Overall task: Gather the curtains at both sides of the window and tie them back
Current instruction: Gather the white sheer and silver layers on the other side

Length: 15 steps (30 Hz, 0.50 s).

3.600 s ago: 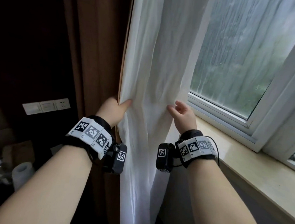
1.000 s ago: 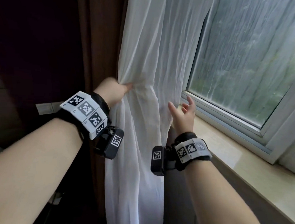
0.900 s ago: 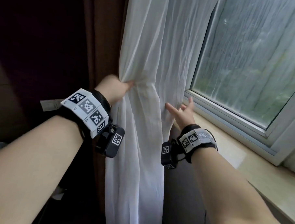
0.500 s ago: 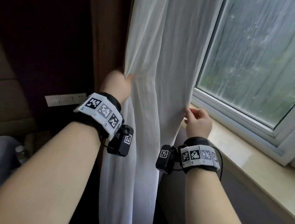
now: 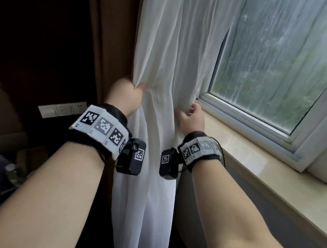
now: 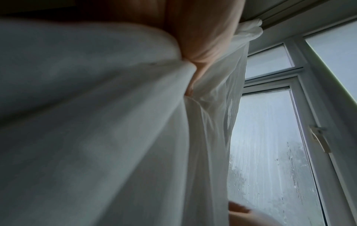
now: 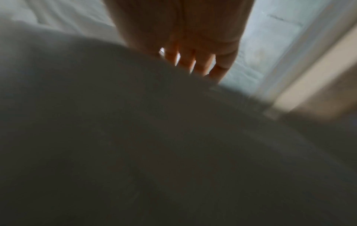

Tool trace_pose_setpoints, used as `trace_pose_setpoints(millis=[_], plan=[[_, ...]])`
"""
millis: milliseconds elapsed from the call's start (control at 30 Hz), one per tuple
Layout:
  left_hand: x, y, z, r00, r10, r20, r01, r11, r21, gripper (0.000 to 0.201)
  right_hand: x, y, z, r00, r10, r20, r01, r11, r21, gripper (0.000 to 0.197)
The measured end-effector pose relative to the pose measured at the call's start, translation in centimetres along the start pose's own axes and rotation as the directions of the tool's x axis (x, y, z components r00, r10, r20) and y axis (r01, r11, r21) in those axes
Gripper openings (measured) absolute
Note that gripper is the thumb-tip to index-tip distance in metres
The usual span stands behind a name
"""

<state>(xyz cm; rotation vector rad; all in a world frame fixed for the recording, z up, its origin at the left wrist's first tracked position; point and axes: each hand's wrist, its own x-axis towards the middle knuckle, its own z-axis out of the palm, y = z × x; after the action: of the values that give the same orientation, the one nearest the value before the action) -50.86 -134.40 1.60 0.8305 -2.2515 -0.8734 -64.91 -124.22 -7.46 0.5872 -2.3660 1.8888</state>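
Bunched tighter, sheer curtain (image 5: 161,71) between left hand (image 5: 125,93) and right hand (image 5: 192,119).

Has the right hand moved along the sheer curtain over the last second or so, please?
Yes. The right hand was open near the window frame; it now grips the white sheer curtain edge, drawn left toward the left hand.

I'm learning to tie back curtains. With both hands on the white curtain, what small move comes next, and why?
Probably bring the right hand leftward to the left hand, bunching the white curtain between them. Each hand grips a separate fold, loose cloth spans the gap, and part of it still covers the window.
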Motion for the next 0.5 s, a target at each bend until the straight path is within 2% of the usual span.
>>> trace_pose_setpoints(millis=[33, 67, 233, 333, 400, 433, 500], plan=[[0.0, -0.1, -0.2, 1.0, 0.0, -0.003, 0.0, 1.0, 0.006, 0.047, 0.3, -0.6, 0.2, 0.998, -0.031, -0.058, 0.029, 0.998, -0.047, 0.022], [-0.1, -0.1, -0.3, 1.0, 0.001, -0.007, -0.001, 1.0, 0.009, 0.047, 0.5, -0.9, 0.1, 0.994, -0.062, -0.086, 0.056, 0.996, -0.064, 0.016], [0.0, -0.7, -1.0, 0.999, 0.007, -0.043, -0.007, 1.0, 0.005, 0.038, 0.0, -0.1, -1.7, 0.978, -0.15, -0.141, 0.147, 0.989, -0.035, 0.009], [-0.1, -0.7, -1.1, 0.999, 0.008, -0.05, -0.008, 1.0, 0.007, 0.045, -1.4, -0.4, -3.7, 0.957, -0.212, -0.2, 0.222, 0.975, 0.028, 0.015], [-0.2, -0.4, -0.9, 0.999, 0.003, -0.048, -0.003, 1.0, 0.006, 0.047, -2.3, -0.9, -5.4, 0.95, -0.284, -0.132, 0.305, 0.937, 0.173, 0.019], [-0.3, -0.3, -0.9, 0.999, 0.001, -0.043, -0.001, 1.0, 0.001, 0.048, -2.8, -1.4, -6.1, 0.934, -0.355, -0.041, 0.355, 0.907, 0.227, 0.018], [-0.3, -0.1, -0.7, 1.0, 0.002, -0.028, -0.003, 1.0, -0.022, 0.049, -3.7, -2.6, -6.4, 0.863, -0.468, 0.193, 0.427, 0.877, 0.22, 0.021]])
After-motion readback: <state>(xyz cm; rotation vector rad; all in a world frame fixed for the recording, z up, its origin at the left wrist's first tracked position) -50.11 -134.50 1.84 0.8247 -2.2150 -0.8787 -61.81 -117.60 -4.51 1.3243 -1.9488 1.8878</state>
